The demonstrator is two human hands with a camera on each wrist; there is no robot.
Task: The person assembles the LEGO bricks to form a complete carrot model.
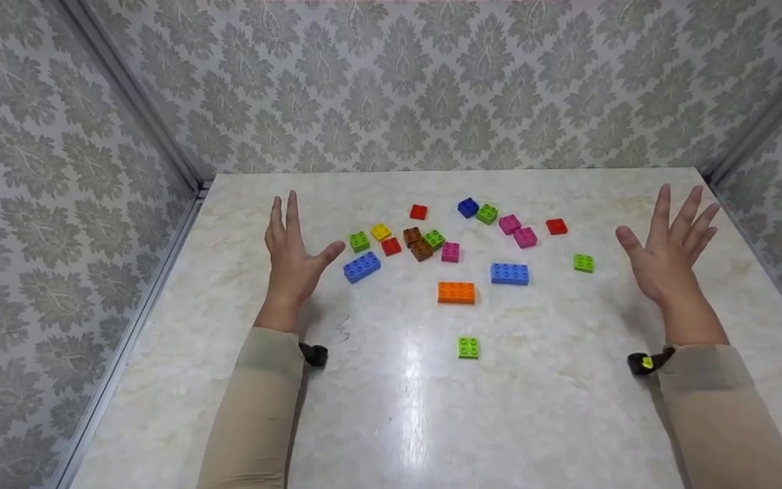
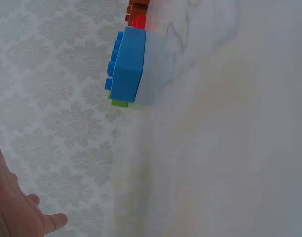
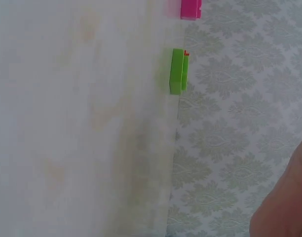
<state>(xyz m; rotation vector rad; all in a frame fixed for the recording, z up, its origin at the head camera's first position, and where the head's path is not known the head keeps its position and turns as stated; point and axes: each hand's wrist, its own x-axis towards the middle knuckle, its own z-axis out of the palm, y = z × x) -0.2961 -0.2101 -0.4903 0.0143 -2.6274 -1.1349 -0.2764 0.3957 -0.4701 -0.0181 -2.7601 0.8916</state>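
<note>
Left of the orange eight-stud brick (image 1: 456,293) the left grip (image 1: 294,266) is hovering, right of it the right grip (image 1: 668,261), both splayed wide, empty.

Oblong blue brick (image 1: 362,267) aslant near left hand (image 1: 294,265), square green brick (image 1: 583,263) near right hand (image 1: 669,261), both studs up.
</note>
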